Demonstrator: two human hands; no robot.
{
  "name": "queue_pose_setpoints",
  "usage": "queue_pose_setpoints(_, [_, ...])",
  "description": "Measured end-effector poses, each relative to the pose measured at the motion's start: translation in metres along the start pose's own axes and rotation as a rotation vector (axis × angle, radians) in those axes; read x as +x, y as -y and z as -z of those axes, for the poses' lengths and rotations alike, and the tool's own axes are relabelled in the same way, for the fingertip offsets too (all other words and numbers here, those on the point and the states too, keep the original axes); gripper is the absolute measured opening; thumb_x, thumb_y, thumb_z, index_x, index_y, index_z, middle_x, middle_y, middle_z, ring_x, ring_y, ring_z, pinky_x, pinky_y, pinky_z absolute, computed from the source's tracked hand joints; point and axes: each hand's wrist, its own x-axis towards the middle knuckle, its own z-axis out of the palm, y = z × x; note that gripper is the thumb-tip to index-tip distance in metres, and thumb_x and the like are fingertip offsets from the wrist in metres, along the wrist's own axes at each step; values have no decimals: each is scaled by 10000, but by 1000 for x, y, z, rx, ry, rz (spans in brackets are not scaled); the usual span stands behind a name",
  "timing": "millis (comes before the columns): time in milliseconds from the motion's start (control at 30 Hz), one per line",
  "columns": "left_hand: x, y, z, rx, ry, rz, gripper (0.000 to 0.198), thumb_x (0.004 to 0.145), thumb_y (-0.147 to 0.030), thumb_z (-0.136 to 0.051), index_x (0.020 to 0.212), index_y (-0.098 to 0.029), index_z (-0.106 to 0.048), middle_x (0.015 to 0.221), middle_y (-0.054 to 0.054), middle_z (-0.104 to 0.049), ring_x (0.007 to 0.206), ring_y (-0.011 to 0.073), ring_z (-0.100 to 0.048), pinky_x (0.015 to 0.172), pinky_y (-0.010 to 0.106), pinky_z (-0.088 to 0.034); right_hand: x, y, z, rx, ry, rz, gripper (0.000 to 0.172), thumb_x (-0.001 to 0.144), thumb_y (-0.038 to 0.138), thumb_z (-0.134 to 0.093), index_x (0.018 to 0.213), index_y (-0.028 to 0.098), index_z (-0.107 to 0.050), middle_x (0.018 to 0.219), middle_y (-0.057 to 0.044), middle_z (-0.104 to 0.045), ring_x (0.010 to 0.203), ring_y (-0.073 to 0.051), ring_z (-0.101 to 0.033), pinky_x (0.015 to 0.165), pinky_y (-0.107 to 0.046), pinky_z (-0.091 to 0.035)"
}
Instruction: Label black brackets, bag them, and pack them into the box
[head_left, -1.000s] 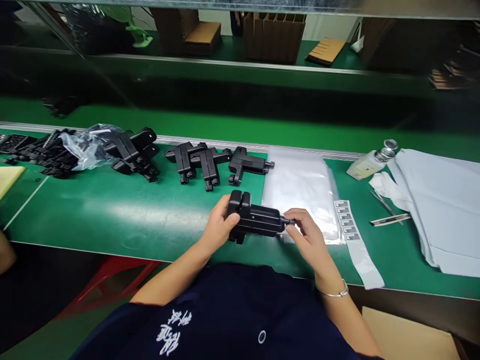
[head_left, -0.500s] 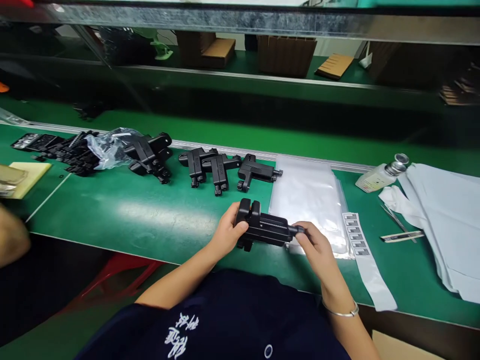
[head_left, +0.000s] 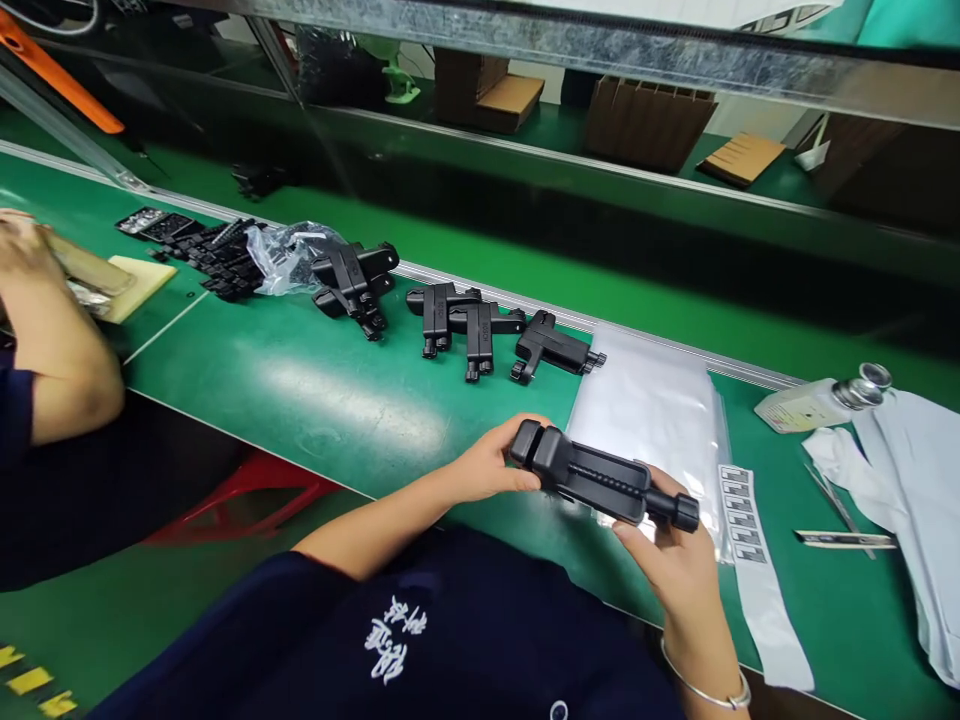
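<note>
Between my two hands is a black plastic clamp holder [head_left: 600,475], with a threaded rod along its open channel and a knob at its right end. My left hand [head_left: 502,462] grips the jaw end, thumb along the near side. Around the knob end, my right hand [head_left: 671,550] is closed, its thumb beneath the body. Behind the hands lie similar black clamp holders: one [head_left: 555,345] by the plastic bags, a pair [head_left: 478,335] further left, and a small pile [head_left: 352,280]. Clear plastic bags [head_left: 645,390] lie flat just beyond the held clamp holder.
A sticker strip [head_left: 765,590], tweezers [head_left: 836,497], a utility knife [head_left: 844,540], a bottle [head_left: 821,402] and white sheets [head_left: 922,470] lie to the right. Small black parts [head_left: 217,255] are heaped left. A co-worker's arm [head_left: 64,340] is at far left. A metal shelf edge [head_left: 525,60] crosses above.
The clamp holder has been turned so its channel and threaded rod now face up. My right hand has shifted its hold around the knob end. The camera view has swung and tilted.
</note>
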Motion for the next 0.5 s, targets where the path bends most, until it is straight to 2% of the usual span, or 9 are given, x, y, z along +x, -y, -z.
queue_pose_setpoints(100, [-2,-5,4,38,-8,-38,679,681,-601,-806,1176,-193,-584,1184,130,-665,1084,301,-635,923,416,-493,6,2,1,-20,59,-12,526,801,359,-785,1290,261,-617,1285,-119,-661,1199,-315,-625,1020,-472,-520])
queue_pose_setpoints(200, [-3,-14,5,195,-20,-88,590,721,-501,-807,1194,-211,-605,1224,129,-670,1117,308,-639,971,446,-486,12,-5,-4,53,92,-31,519,806,389,-775,1282,260,-615,1292,-112,-666,1186,-309,-638,991,-472,-544])
queue_pose_setpoints(300, [-2,-20,8,335,69,-194,554,728,-399,-818,1217,-237,-613,1280,123,-669,1230,327,-607,1062,486,-446,14,-9,-6,17,49,6,512,803,387,-778,1275,269,-619,1315,-106,-658,1175,-313,-645,974,-495,-551])
queue_pose_setpoints(400, [-2,-21,13,421,155,-314,489,793,-297,-763,1248,-255,-592,1317,113,-667,1340,317,-541,1140,523,-378,11,-6,-1,-124,6,187,448,828,325,-747,1259,299,-632,1306,-95,-663,1193,-316,-633,981,-528,-539])
queue_pose_setpoints(500, [-4,-21,16,509,174,-313,462,852,-182,-648,1296,-276,-557,1340,88,-660,1393,286,-493,1189,553,-306,10,-1,4,-202,11,385,446,850,245,-693,1279,338,-615,1311,-78,-658,1227,-317,-612,976,-559,-535])
